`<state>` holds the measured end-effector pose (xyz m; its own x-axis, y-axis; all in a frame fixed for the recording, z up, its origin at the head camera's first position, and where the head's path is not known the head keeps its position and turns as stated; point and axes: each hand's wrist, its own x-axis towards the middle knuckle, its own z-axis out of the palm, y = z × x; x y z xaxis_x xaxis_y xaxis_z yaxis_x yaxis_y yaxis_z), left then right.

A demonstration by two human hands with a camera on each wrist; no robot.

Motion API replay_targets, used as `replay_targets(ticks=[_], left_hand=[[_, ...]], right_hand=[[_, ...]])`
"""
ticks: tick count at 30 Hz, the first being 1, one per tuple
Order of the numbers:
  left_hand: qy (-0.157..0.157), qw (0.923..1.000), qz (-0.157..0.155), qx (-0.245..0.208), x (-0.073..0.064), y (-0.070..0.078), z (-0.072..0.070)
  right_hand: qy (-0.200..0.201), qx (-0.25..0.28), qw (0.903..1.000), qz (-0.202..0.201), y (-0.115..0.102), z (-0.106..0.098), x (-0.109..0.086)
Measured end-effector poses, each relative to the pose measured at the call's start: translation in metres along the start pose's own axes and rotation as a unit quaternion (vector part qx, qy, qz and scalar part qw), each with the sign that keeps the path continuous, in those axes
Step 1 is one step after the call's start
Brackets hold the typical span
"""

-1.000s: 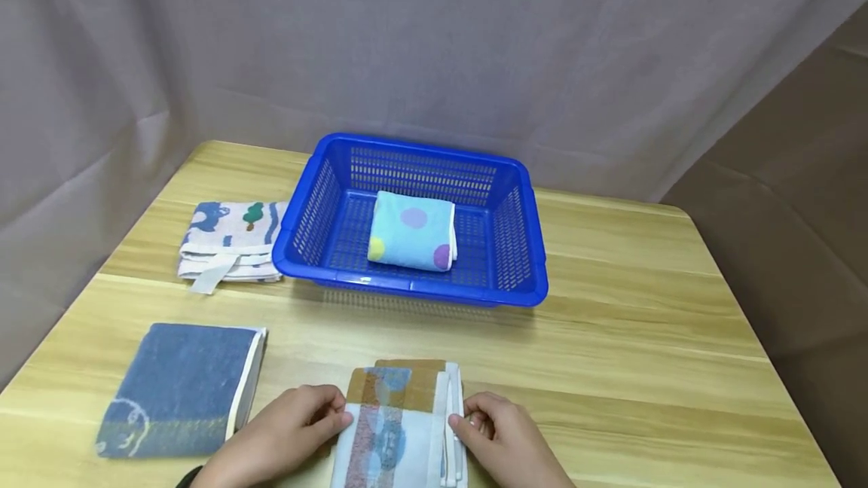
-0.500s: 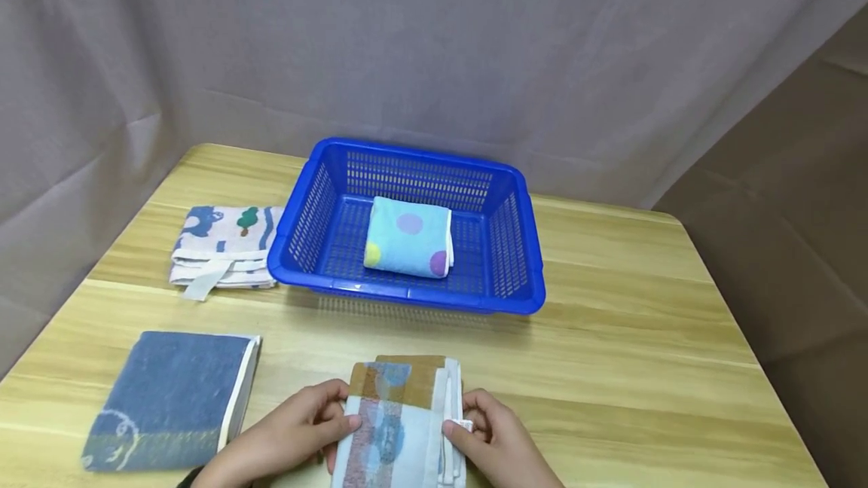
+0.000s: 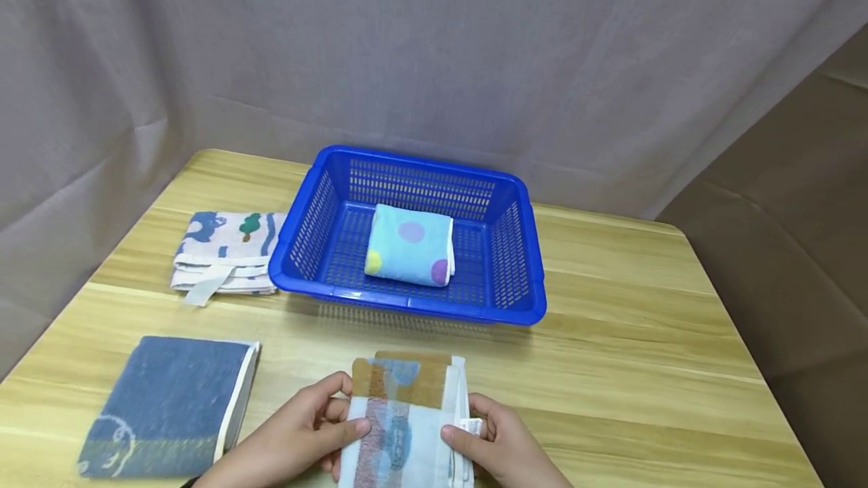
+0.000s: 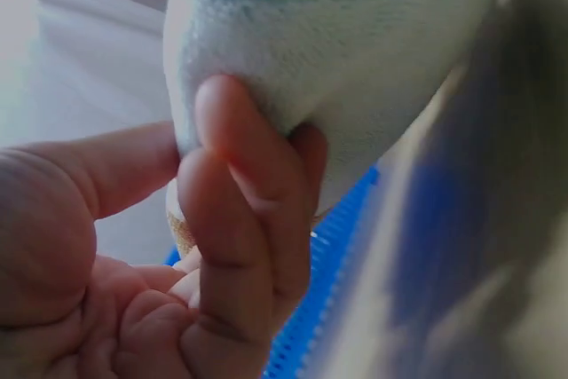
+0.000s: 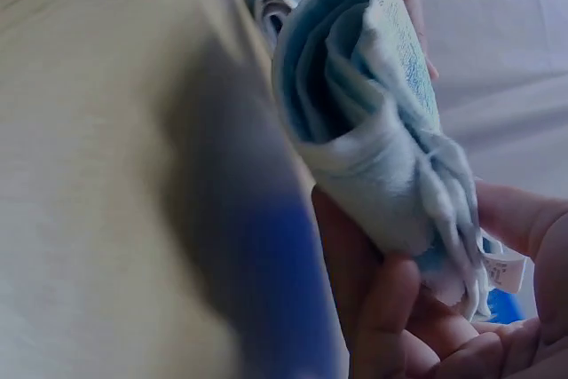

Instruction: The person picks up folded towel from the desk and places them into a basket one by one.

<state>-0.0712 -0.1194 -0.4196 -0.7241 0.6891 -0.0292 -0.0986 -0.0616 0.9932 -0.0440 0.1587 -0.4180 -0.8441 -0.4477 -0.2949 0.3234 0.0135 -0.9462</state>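
Between both hands is a folded towel (image 3: 420, 428), white with a brown band and pink and blue patches. My left hand (image 3: 305, 428) pinches its left edge, thumb on top and fingers beneath. On the other side my right hand (image 3: 505, 439) grips the layered white edges beside a small white tag (image 3: 472, 425). The left wrist view shows fingertips (image 4: 222, 117) pressed on the towel's pale underside (image 4: 293, 68). From the right wrist view, the towel's rolled layers (image 5: 355, 86) appear end-on. The towel's near end lies outside the head view.
A blue basket (image 3: 407, 303) holds a folded light-blue dotted towel (image 3: 407, 247). Left of it lies a white patterned towel (image 3: 227, 251), partly behind the basket rim. A dark-blue folded towel (image 3: 169, 405) lies at the front left of the wooden table (image 3: 631, 337).
Both hands have kept hold of the towel and brought it slightly up. The left thumb has slid further over its top face, and the white tag has come into sight by the right hand.
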Motion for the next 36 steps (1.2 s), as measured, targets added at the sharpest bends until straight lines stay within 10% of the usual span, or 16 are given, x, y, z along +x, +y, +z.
replay_targets(ticks=[5, 19, 29, 36], left_hand=[[-0.019, 0.9982, 0.041, -0.04, -0.004, 0.013, 0.001], [-0.053, 0.996, 0.034, -0.063, -0.006, 0.021, 0.005], [-0.014, 0.9956, 0.005, 0.093, 0.022, 0.084, -0.015], [0.01, 0.9925, -0.002, 0.122, 0.058, 0.123, -0.044]], right_hand=[[0.003, -0.021, 0.9991, -0.037, -0.019, 0.0, -0.007], [0.005, -0.002, 0.9976, -0.069, -0.025, 0.0, -0.014], [0.081, -0.066, 0.9898, -0.097, -0.081, -0.009, 0.009], [0.099, -0.047, 0.9886, -0.103, -0.124, -0.021, 0.043]])
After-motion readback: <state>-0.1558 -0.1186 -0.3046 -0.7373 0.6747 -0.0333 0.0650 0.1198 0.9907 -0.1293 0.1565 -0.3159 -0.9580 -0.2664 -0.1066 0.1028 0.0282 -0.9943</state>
